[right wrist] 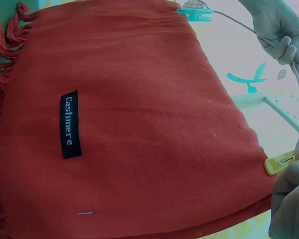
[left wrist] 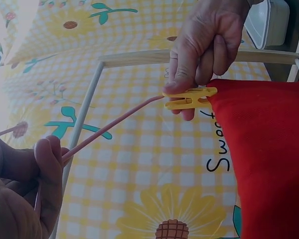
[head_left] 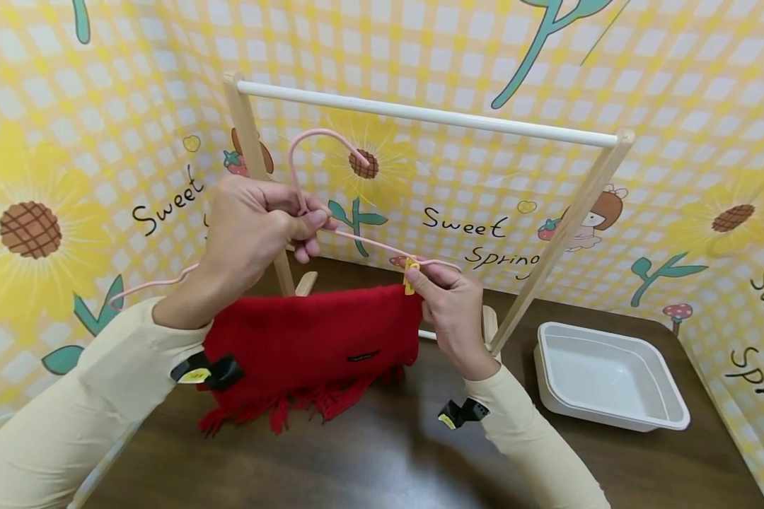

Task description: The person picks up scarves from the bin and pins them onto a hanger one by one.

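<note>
My left hand holds a pink wire hanger near the base of its hook, which rises above the fingers. A red fringed scarf with a dark label hangs below the hanger. At its top right corner, a yellow clip bites the cloth. My right hand pinches this clip with thumb and fingers at the hanger's right end. The right wrist view shows a teal clip on the scarf's other top corner, with the hanger wire running to it. In the head view that corner is hidden behind the left forearm.
Behind the hands stands a wooden rack with a white top bar. A white plastic tub sits at the right on the dark table. Patterned yellow check cloth covers the walls close around.
</note>
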The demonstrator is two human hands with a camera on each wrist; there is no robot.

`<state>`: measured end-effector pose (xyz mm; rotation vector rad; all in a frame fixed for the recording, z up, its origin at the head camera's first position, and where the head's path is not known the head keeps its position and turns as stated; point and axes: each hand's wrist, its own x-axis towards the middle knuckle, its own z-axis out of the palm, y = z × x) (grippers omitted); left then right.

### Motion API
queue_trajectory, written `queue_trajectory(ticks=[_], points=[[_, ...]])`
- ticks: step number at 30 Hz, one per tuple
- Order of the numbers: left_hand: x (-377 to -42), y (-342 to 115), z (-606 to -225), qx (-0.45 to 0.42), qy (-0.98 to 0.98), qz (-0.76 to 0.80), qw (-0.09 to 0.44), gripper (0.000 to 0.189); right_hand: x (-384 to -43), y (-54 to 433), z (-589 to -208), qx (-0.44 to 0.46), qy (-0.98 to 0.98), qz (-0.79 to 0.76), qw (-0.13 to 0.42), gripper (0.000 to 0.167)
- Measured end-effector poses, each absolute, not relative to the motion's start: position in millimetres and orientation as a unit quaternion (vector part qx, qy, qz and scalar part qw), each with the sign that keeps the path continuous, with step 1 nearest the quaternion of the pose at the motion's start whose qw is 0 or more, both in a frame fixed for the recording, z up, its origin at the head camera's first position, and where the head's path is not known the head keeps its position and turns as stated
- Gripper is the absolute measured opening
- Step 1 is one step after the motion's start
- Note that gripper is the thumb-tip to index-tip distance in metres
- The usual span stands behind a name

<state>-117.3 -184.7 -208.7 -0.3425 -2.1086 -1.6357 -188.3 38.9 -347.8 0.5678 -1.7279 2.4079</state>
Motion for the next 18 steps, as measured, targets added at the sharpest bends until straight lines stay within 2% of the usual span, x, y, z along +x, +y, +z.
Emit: queue_trajectory(ticks=[8,14,18], points=[[-119.3,-184.8,-209.1,-0.133,-0.738,-0.624,0.218,0.018,-187.5,41.0,-349.7,0.183,-0.561,0.805,0.058,0.021],[-120.1,-184.8,-210.0,-0.129,-0.742,-0.623,0.21,0.017,-185.8,42.5,-352.4,0.179,-0.548,0.816,0.041,0.01],[-121.1,-185.1,-210.6,-0.124,-0.751,-0.613,0.212,0.014,-182.2,46.8,-356.4,0.169,-0.551,0.815,0.06,0.021]])
